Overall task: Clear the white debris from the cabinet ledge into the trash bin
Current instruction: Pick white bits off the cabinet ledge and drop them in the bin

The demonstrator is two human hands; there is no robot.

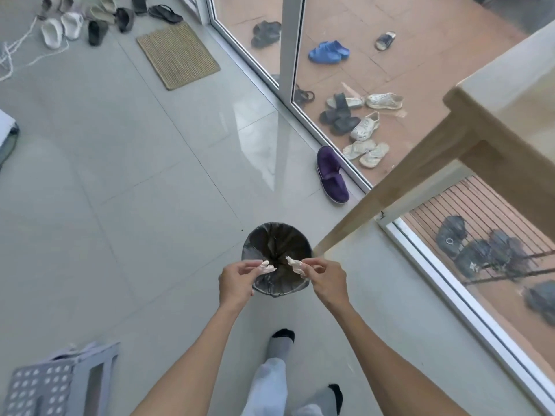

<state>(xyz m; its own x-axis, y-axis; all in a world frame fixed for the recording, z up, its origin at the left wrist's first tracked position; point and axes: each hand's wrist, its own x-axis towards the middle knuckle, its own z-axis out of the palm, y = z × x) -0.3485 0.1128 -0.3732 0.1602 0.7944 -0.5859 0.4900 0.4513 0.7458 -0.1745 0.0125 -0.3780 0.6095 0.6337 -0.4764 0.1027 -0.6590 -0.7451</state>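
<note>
A round trash bin (271, 235) lined with a dark bag stands on the pale tiled floor in front of me. Both my hands hover over its near rim. My left hand (235, 280) pinches a small piece of white debris (266, 267) between thumb and fingers. My right hand (326, 279) pinches another crumpled white piece (295, 265) above the bin's opening. The cabinet ledge (492, 115), a light wooden edge, runs along the upper right; no debris shows on its visible part.
A wooden leg (375, 202) slants down from the ledge to just right of the bin. A purple slipper (332, 175) lies by the sliding glass door frame (300, 112). A perforated grey stool (57, 382) sits at bottom left. My socked feet (282, 336) stand behind the bin.
</note>
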